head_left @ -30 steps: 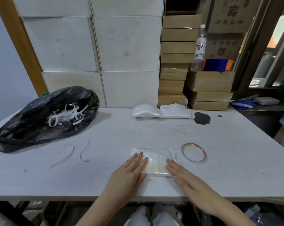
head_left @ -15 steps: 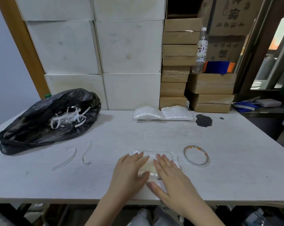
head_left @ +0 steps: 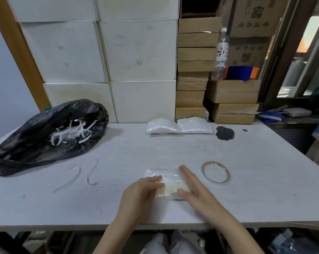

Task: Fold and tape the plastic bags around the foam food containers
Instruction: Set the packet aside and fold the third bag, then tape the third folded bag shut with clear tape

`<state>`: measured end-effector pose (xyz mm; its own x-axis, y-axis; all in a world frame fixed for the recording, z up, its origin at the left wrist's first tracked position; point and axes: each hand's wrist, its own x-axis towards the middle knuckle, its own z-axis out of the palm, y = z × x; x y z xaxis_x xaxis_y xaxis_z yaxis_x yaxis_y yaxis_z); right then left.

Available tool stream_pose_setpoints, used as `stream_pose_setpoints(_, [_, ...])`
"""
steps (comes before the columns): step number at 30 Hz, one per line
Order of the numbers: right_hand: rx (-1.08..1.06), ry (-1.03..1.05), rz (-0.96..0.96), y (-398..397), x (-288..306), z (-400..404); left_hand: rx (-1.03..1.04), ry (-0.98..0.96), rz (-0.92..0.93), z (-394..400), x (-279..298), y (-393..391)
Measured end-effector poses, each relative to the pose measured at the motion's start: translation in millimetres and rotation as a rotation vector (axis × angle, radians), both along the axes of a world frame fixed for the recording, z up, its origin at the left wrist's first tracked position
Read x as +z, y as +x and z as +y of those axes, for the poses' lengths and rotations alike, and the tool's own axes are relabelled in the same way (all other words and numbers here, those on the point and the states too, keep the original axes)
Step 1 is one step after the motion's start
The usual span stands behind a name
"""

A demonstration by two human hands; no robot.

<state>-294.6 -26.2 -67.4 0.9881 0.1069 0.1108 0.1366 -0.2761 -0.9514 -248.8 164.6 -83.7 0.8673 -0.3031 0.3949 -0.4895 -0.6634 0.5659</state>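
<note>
A person stands at a white worktop (head_left: 173,147) with both hands on a small foam container wrapped in a clear plastic bag (head_left: 166,182). The package lies directly under the fingers, its long axis running left to right across the person's front. The left hand (head_left: 142,191) rests on its left end, fingers loosely bent over the near edge, seemingly pressing rather than gripping. The right hand (head_left: 193,187) lies flat with straight fingers across its right end, holding nothing. A roll of clear tape (head_left: 215,173) sits flat just beyond the right fingertips, well nearer that hand than the left, so it looks the likelier one to reach for it.
</note>
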Motion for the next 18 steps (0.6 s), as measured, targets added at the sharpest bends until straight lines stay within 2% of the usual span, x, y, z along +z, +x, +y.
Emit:
stream_pose_setpoints(1, [-0.06,0.142,-0.005,0,3,-5,0.013,-0.015,0.005,-2,3,0])
stream_pose_setpoints(2, [-0.126,0.18,-0.058,1,7,-9,0.018,-0.013,-0.025,-5,4,1])
stream_pose_setpoints(3, [-0.198,0.082,-0.132,3,9,-15,0.015,0.011,-0.064,-7,6,2])
stream_pose_setpoints(5, [-0.326,-0.358,-0.233,8,7,-31,0.011,0.095,-0.076,-11,7,5])
stream_pose_setpoints(6, [-0.382,-0.574,-0.219,12,3,-41,0.019,0.123,-0.064,-12,8,6])
stream_pose_setpoints(8, [-0.478,-0.818,-0.101,17,-5,-58,-0.02,0.157,-0.096,-14,7,8])
stream_pose_setpoints(11, [-0.516,-0.876,-0.075,18,-8,-67,-0.08,0.218,-0.206,-14,1,10])
stream_pose_setpoints(16, [-0.312,-1.019,-0.155,17,-3,-75,-0.117,0.284,-0.336,-18,-2,14])
stream_pose_setpoints(18, [-0.305,-1.019,-0.197,17,-1,-75,-0.139,0.293,-0.367,-19,-3,14])
